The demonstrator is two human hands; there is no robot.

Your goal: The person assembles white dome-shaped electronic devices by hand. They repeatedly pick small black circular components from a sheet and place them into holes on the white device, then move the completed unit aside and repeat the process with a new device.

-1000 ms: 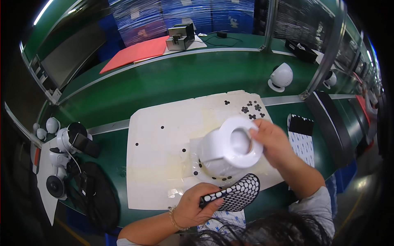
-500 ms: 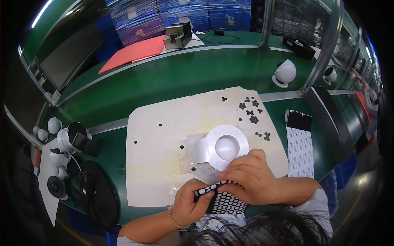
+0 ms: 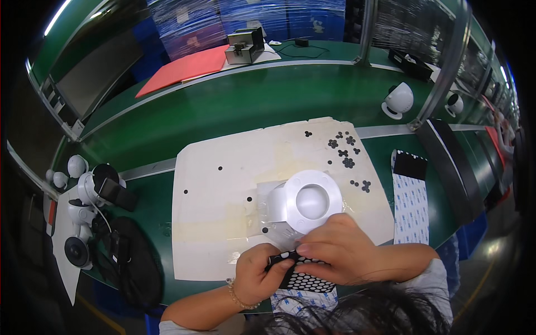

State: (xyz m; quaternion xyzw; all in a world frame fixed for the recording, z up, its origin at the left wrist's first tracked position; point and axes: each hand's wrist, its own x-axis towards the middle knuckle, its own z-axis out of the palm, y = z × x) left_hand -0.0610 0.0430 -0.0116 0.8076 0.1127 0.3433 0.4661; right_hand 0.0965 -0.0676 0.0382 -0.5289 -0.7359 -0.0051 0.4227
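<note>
Hands low at centre, close together. Left hand (image 3: 258, 274) pinching one end of a black sheet of white hexagonal stickers (image 3: 306, 278), fingers clamped on it; right hand (image 3: 340, 258) lying over the sheet's top, fingertips (image 3: 304, 248) pressed together on its edge. Just beyond the fingertips, a white round plastic shell with a hollow centre (image 3: 307, 201), on a cream cardboard mat (image 3: 218, 184) dotted with small black pads. Right of the knuckles, a long white dotted sticker strip (image 3: 411, 195). Far left, white dome cameras (image 3: 84, 192). Underneath, a green workbench (image 3: 251, 106); at its far edge, a flat red folder (image 3: 187, 67).
</note>
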